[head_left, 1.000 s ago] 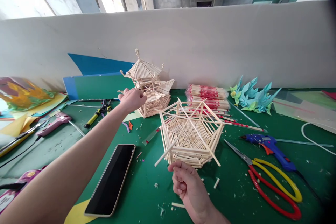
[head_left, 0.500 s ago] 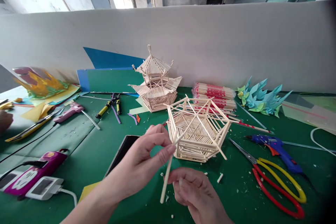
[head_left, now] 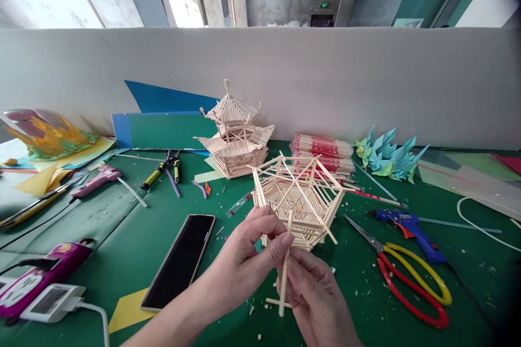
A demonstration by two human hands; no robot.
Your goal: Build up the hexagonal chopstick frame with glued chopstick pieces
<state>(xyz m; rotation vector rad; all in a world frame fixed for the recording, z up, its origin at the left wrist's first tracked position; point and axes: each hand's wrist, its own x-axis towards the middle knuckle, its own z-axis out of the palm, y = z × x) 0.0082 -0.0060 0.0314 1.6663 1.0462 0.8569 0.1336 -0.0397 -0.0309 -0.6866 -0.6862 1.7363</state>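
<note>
A thin wooden stick (head_left: 284, 271) stands almost upright low in the middle of the view. My left hand (head_left: 244, 260) pinches it near its top between thumb and fingers. Beside it my right hand (head_left: 315, 298) closes its fingers on the stick's lower part. Just behind the hands a hexagonal basket-like frame of sticks (head_left: 299, 200) lies on the green table (head_left: 134, 233). Farther back a small stick pagoda model (head_left: 234, 135) stands by the white wall.
A black phone (head_left: 181, 260) lies left of my hands. Red-and-yellow scissors (head_left: 407, 282) and a blue glue gun (head_left: 407, 225) lie to the right. Chopstick packs (head_left: 323, 154), paper cranes (head_left: 386, 154), pliers (head_left: 160, 171), a pink glue gun (head_left: 95, 181) and a power strip (head_left: 44, 287) are spread around.
My left hand came back from the pagoda model with a stick. Both hands now hold it, and it has turned from slanted to nearly upright.
</note>
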